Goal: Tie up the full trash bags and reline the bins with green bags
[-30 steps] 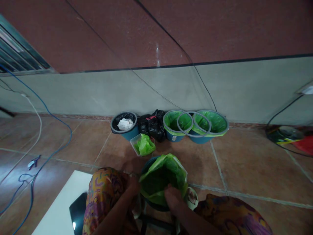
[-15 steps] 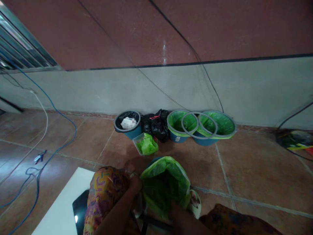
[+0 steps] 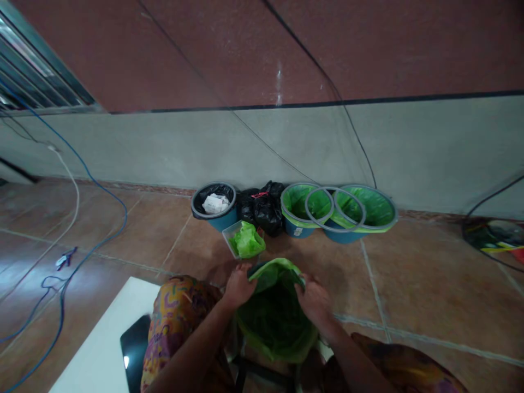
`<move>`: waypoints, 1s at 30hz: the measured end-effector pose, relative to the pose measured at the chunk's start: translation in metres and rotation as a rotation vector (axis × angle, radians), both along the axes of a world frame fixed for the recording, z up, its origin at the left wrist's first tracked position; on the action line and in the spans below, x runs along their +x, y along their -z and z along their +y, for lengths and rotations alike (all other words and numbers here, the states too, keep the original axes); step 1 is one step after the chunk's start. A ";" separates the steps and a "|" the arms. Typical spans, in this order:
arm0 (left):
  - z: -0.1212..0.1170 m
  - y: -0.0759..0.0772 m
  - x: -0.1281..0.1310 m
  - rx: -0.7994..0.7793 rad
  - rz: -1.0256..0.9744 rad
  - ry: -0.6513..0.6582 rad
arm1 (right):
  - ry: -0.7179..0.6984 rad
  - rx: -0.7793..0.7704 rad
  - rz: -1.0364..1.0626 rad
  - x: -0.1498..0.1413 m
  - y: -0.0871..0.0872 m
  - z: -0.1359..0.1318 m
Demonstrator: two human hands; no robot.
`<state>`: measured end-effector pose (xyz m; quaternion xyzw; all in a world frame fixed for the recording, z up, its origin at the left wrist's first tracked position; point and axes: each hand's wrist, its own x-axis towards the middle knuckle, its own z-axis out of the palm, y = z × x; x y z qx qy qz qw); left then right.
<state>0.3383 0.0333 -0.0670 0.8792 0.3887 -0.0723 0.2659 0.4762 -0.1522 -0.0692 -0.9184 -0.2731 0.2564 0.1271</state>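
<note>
On the tiled floor (image 3: 429, 278), a green bag (image 3: 278, 327) stands near, between the knees, mouth upward, long axis running near to far. The left hand (image 3: 238, 286) and right hand (image 3: 316, 300) have fingers grasping its left and right edges.

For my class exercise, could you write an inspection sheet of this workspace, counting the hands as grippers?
Surface: brown tiled floor.
Job's things: green liner, mouth open, between the knees.
Clutter: black bags, tray with green plastic, loose ring across two lined bins.
Grippers: left hand and right hand hold the liner's opposite edges.
Cables: blue cable and white cable at left; dark cable against the wall.
Surroundings: red-and-grey wall, slatted window.
</note>
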 end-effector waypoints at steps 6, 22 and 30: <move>-0.006 0.011 0.045 0.032 0.033 0.129 | 0.121 0.043 0.028 0.023 0.034 0.018; 0.041 0.027 0.050 -0.346 -0.143 0.334 | -0.282 0.368 0.452 0.071 0.052 0.055; 0.045 0.047 0.049 -0.606 -0.269 0.022 | -0.018 0.445 0.555 0.080 0.070 0.045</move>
